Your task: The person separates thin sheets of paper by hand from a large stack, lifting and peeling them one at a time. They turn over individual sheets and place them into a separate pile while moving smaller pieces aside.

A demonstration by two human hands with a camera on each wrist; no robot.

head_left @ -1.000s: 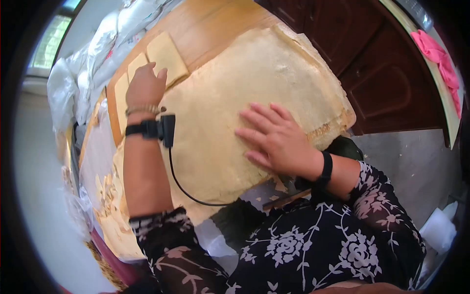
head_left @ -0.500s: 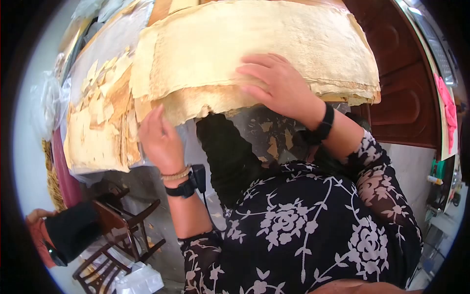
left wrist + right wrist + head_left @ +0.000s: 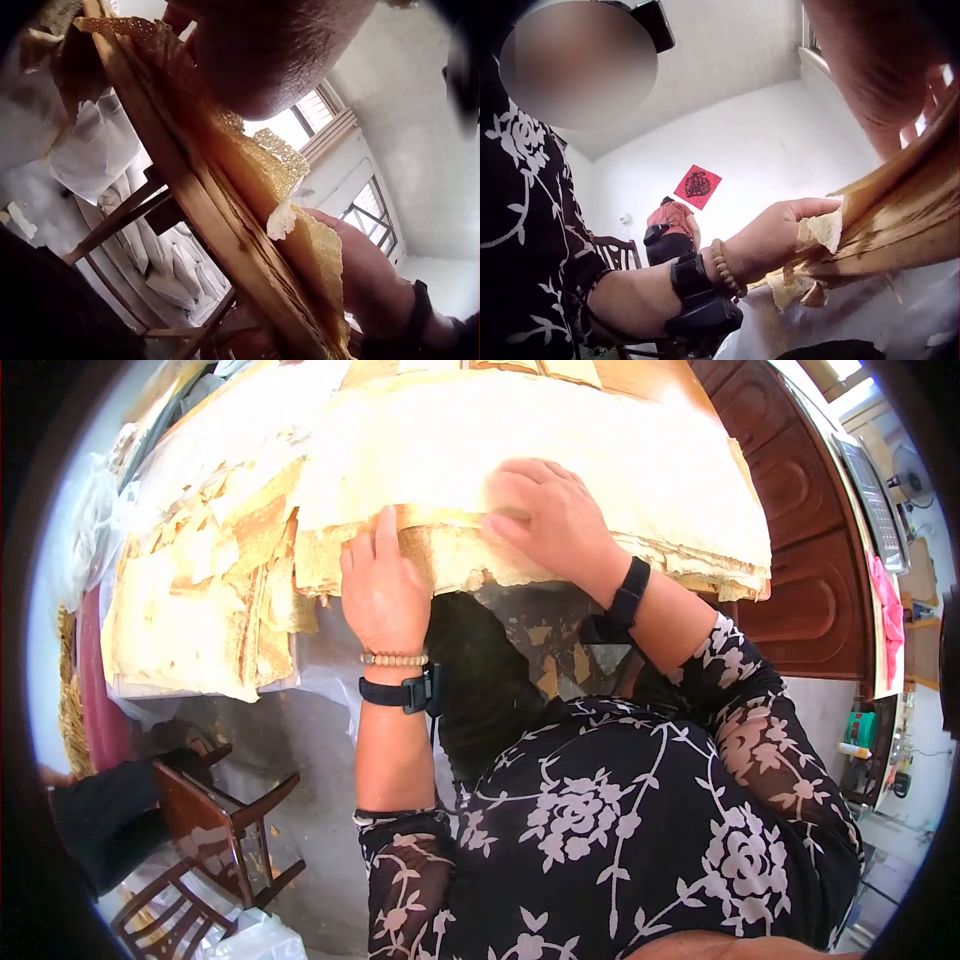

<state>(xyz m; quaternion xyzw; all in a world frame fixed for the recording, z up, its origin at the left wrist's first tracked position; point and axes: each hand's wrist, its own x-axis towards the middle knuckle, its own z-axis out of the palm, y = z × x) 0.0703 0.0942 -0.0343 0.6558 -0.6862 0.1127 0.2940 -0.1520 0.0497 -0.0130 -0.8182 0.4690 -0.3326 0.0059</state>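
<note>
Pale yellow, thin sheets [image 3: 600, 440] lie in a wide layered stack on the table, their ragged near edge hanging over towards the person. At the left part of that edge the left hand [image 3: 385, 595] rests with its fingers fairly straight, the longest one reaching onto the top sheet; whether the thumb presses from below cannot be told. Further right, the right hand [image 3: 560, 520] is bent over the same edge, its fingers curved and blurred, the thumb set apart from them; whether it grips the sheet cannot be told. A torn flake [image 3: 825, 229] sticks out beside the left hand's fingertips.

Left of the stack lies a pile of broken, browned scraps [image 3: 190, 590]. Beyond the right end stands a dark red-brown panelled cabinet [image 3: 800, 530], with a pink cloth [image 3: 886, 610] next to it. Near left, a wooden chair [image 3: 215, 825] stands on the grey floor [image 3: 310, 760].
</note>
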